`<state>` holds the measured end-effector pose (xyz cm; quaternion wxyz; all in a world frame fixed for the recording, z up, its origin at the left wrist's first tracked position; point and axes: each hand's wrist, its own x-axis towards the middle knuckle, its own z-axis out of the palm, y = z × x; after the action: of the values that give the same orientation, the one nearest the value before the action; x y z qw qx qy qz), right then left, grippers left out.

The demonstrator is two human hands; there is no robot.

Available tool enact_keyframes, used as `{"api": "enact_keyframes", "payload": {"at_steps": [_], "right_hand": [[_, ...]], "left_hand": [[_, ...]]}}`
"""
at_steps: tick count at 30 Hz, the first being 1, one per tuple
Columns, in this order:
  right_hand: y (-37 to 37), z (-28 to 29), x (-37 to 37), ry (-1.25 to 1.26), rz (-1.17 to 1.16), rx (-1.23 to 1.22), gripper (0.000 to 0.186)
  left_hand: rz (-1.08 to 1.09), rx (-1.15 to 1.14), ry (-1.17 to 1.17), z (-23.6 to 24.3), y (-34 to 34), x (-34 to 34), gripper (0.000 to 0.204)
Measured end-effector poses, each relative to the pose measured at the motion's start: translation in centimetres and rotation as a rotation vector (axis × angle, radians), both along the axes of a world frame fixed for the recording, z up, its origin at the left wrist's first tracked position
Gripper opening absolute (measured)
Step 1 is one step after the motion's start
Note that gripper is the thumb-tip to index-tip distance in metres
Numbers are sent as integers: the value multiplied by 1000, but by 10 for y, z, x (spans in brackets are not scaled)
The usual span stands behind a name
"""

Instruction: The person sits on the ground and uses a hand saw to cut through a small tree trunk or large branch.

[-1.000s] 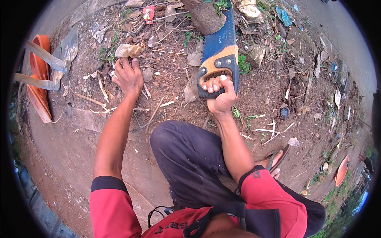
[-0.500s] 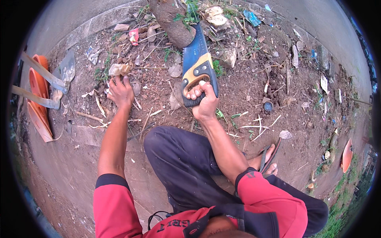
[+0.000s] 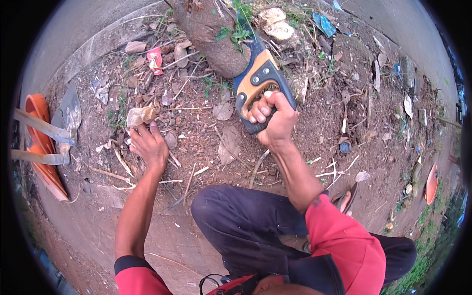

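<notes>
My right hand (image 3: pixel 277 118) is wrapped around the tan and black handle of a handsaw (image 3: pixel 255 81). Its dark blue blade runs up alongside the lower end of a brown tree trunk (image 3: pixel 209 42), and green leaves (image 3: pixel 240 32) cover part of it. Whether the teeth are in the wood is hidden. To the left, my left hand (image 3: pixel 150 146) rests on the soil with its fingers spread. Its fingertips are by a crumpled pale brown scrap (image 3: pixel 141 116), apparently without gripping it.
On the left lie metal-bladed tools with pale handles (image 3: pixel 42 125) and orange curved pieces (image 3: pixel 37 105). Cut wood (image 3: pixel 277 23) sits beyond the saw. Litter includes a red wrapper (image 3: pixel 155 61), a blue wrapper (image 3: pixel 324 24) and a bottle cap (image 3: pixel 344 146). My bent knee (image 3: pixel 211 201) is close below.
My right hand has pushed the saw forward, so less blade shows between handle and trunk. The whole view has shifted a little. My left hand stays by the crumpled scrap.
</notes>
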<state>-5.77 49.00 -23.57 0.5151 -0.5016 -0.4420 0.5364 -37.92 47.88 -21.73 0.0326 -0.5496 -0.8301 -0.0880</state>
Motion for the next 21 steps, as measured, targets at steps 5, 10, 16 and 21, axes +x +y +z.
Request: {"api": "enact_keyframes", "payload": {"at_steps": [5,10,16,21], "right_hand": [[4,82,-36,876,-198,-348,18],[-51,52,-87,993,-432,-64,13],[-78,120,-8,833,-125,-385,23],[-193,128,29,841,-147,-438,15]], "left_hand": [[82,-22,-90,30,-12,-20,54],[71,-39,-97,33,-42,-10,50],[63,42,-75,43,-37,-21,50],[45,30,-69,20,-37,-27,50]]}}
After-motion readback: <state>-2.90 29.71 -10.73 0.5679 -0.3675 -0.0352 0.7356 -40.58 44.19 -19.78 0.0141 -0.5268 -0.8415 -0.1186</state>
